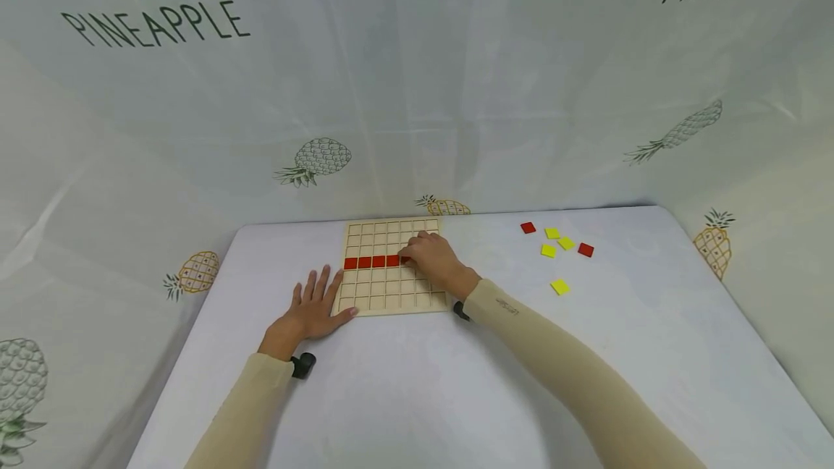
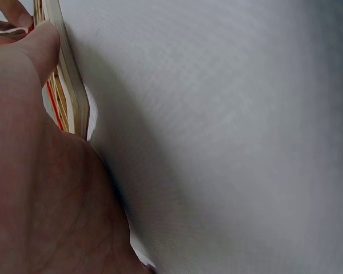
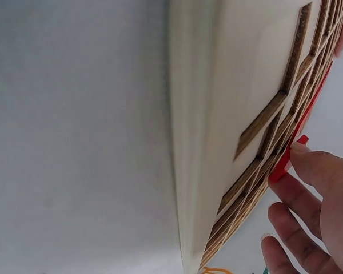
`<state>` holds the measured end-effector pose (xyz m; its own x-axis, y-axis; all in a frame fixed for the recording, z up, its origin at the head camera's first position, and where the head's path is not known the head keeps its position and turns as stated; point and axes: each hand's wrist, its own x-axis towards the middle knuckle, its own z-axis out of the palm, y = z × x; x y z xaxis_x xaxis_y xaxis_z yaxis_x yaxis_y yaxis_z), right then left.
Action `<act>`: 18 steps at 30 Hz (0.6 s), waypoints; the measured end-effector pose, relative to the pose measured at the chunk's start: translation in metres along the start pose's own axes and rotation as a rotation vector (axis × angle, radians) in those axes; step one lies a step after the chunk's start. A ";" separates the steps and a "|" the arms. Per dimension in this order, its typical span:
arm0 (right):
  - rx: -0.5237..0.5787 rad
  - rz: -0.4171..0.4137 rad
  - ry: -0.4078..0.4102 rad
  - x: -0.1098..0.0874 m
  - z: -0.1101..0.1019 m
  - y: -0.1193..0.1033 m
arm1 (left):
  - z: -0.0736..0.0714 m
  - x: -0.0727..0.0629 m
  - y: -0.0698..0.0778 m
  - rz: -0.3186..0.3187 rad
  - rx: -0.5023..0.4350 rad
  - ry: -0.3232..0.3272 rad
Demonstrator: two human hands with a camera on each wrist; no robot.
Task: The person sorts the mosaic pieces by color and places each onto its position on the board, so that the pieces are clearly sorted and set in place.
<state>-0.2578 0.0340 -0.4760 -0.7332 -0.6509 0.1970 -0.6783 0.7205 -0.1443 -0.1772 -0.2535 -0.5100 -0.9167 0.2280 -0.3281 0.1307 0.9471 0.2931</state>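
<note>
A pale wooden grid board (image 1: 391, 301) lies flat near the table's far edge. Across its middle row runs a line of red square tiles (image 1: 365, 263), beginning at the left side. My right hand (image 1: 435, 260) reaches over the board's right part, just past the end of that line. In the right wrist view, its thumb and index finger pinch a red tile (image 3: 281, 166), tilted close over the grid slots. Fingers spread, my left hand (image 1: 313, 310) rests at the board's left edge, its thumb on the near left corner.
To the right of the board lie loose tiles: a red tile (image 1: 528, 227), another red tile (image 1: 586, 250), and several yellow tiles (image 1: 549, 250), one of them nearer the front. A white cloth with pineapple prints (image 1: 417, 93) hangs behind the white table (image 1: 417, 382).
</note>
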 end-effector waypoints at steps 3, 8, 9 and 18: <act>-0.013 0.006 -0.004 0.002 0.003 0.000 | 0.001 0.001 -0.001 -0.001 0.007 0.001; -0.022 0.021 -0.007 0.004 0.005 -0.001 | 0.000 -0.002 0.003 0.003 0.000 0.000; -0.025 0.024 -0.009 0.004 0.005 -0.001 | -0.001 -0.003 0.004 0.003 -0.002 -0.003; -0.101 0.036 -0.068 -0.002 0.003 -0.004 | -0.003 -0.002 0.003 -0.006 0.004 -0.016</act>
<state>-0.2532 0.0317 -0.4784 -0.7612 -0.6360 0.1270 -0.6454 0.7621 -0.0514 -0.1757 -0.2521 -0.5056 -0.9115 0.2255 -0.3439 0.1263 0.9493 0.2877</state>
